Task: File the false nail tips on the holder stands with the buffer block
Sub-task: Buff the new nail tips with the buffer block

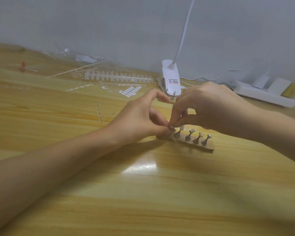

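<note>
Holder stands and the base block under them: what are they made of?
The holder stands are likely polished metal: grey-silver, with bright glints on the round feet. The base block looks like unfinished wood or board: matte tan, no shine.

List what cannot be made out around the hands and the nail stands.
Head view only.
- Small item pinched by left hand and right hand: mostly covered by their fingers.
- Left end of wooden base: hidden behind the left hand.
- Stands: too small and blurred to show nail tips.
- Lamp: head cut off by top edge.
- Buffer block: nowhere in view.
</note>
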`<state>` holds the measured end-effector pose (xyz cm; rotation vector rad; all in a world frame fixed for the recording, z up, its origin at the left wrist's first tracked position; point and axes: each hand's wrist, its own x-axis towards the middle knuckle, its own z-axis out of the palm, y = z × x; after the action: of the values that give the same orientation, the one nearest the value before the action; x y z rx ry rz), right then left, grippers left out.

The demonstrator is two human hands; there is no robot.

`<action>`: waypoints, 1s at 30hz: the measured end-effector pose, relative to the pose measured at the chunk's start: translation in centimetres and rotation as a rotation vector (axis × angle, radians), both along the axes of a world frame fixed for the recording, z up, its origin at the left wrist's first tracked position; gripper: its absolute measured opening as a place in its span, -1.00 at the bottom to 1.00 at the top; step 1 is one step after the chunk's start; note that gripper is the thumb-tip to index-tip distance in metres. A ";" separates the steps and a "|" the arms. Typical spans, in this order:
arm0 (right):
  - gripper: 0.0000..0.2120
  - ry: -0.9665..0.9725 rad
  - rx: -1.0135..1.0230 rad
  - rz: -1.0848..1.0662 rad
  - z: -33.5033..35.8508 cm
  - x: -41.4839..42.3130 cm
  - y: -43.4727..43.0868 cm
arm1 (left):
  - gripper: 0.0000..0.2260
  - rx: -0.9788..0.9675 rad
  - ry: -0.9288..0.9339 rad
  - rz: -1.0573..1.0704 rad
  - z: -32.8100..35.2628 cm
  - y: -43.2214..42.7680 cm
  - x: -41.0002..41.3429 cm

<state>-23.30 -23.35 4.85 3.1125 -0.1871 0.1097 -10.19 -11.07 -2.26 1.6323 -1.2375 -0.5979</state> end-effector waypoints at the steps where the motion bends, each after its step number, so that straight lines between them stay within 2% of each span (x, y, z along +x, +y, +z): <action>1: -0.89 0.005 0.000 0.004 0.1 -0.1 -0.1 | -0.48 0.000 0.006 0.000 0.0 0.0 0.0; 11: -0.96 0.002 -0.082 0.055 -0.1 -0.2 0.0 | -0.47 0.014 0.039 0.003 -0.1 0.0 0.0; 18: -0.91 -0.012 -0.070 0.071 -0.2 -0.4 -0.1 | -0.47 0.011 0.040 -0.001 -0.1 0.0 0.1; 30: -0.92 -0.127 -0.091 0.140 -1.2 -0.9 -0.1 | -0.49 0.006 0.035 0.004 -0.1 0.0 0.0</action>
<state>-24.17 -23.43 3.61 3.0261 0.0338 0.3092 -10.17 -11.03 -2.40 1.6229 -1.2077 -0.6258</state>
